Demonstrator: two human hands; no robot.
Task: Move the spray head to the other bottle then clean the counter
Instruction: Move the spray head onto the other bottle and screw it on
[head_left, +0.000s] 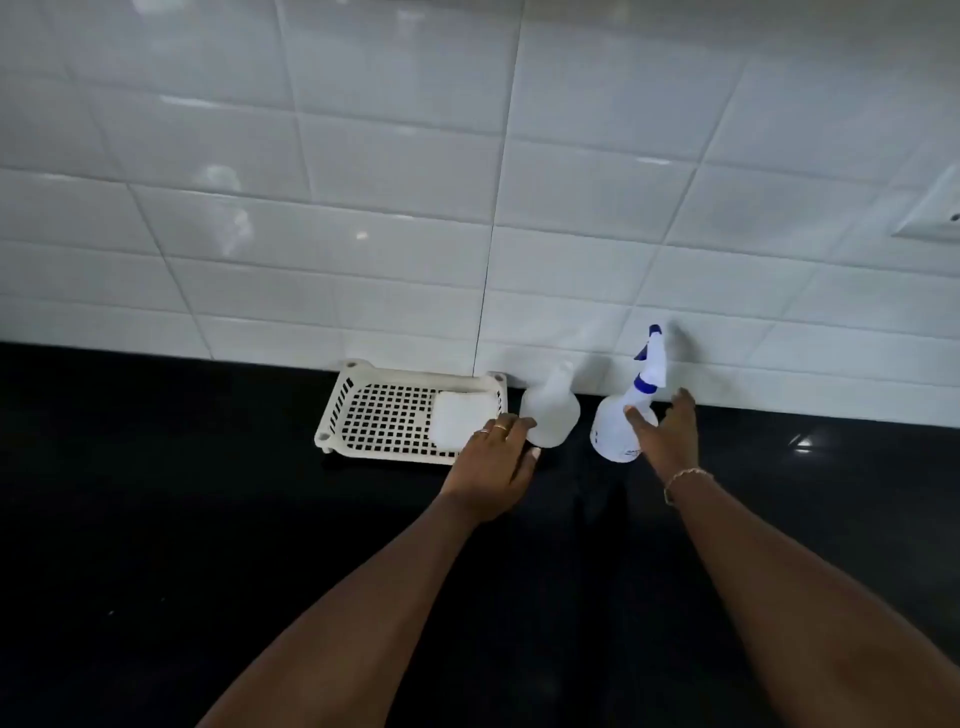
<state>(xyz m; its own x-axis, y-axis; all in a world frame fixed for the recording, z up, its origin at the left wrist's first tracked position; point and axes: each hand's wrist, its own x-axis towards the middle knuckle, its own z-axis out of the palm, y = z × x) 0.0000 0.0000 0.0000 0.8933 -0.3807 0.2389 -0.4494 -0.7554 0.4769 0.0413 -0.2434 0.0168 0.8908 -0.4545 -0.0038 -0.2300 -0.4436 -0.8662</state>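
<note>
Two white bottles stood on the black counter (208, 493) by the wall. The spray head (652, 358) was on the right bottle (613, 431). Your right hand (667, 441) was open, touching it. Your left hand (493, 462) was open beside the bare bottle (551, 410), holding nothing. A tray (384, 415) sat left.

Glossy black counter (156, 519) across the lower frame; shiny white glazed wall tiles (363, 156) above; matt cream plastic perforated tray (363, 415) at centre; two translucent white plastic bottles (550, 410) beside it.
</note>
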